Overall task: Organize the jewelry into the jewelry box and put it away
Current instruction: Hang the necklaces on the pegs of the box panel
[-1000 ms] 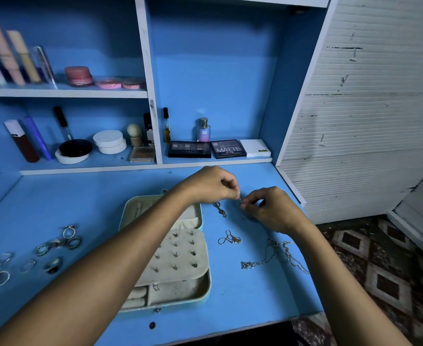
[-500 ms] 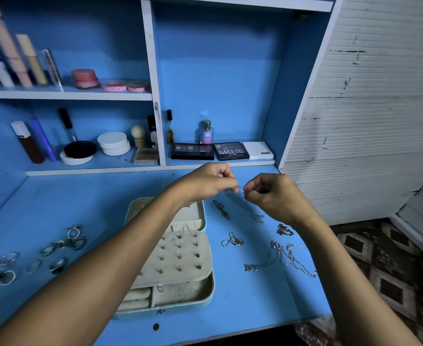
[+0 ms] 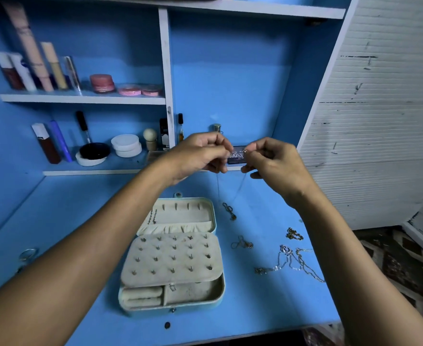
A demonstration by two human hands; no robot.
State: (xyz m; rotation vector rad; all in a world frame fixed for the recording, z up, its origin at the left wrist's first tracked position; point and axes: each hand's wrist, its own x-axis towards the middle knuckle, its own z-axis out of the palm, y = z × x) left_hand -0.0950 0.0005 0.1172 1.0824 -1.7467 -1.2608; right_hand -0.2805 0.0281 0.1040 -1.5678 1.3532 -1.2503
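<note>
An open pale jewelry box (image 3: 213, 219) lies on the blue desk, its studded earring panel (image 3: 173, 258) folded over the lower tray. My left hand (image 3: 200, 156) and my right hand (image 3: 272, 161) are raised above the desk, each pinching one end of a thin necklace chain (image 3: 240, 186) that hangs down in a loop between them. Loose pieces lie right of the box: a small chain (image 3: 229, 211), an earring pair (image 3: 242, 243), a gold piece (image 3: 294, 233) and tangled silver necklaces (image 3: 292, 260). A ring (image 3: 28, 253) shows at the far left behind my left arm.
Shelves at the back hold cosmetics: tubes (image 3: 30, 68), pink jars (image 3: 103, 83), a black compact (image 3: 94, 151), white round cases (image 3: 125, 146), a dark palette (image 3: 236, 158) behind my hands. A white slatted wall (image 3: 370, 121) stands right. The desk's front edge (image 3: 230, 338) is close.
Both hands have risen from just above the desk to shelf height, lifting the thin chain with them. The view tilted, and the rings at left are now mostly behind my left arm.
</note>
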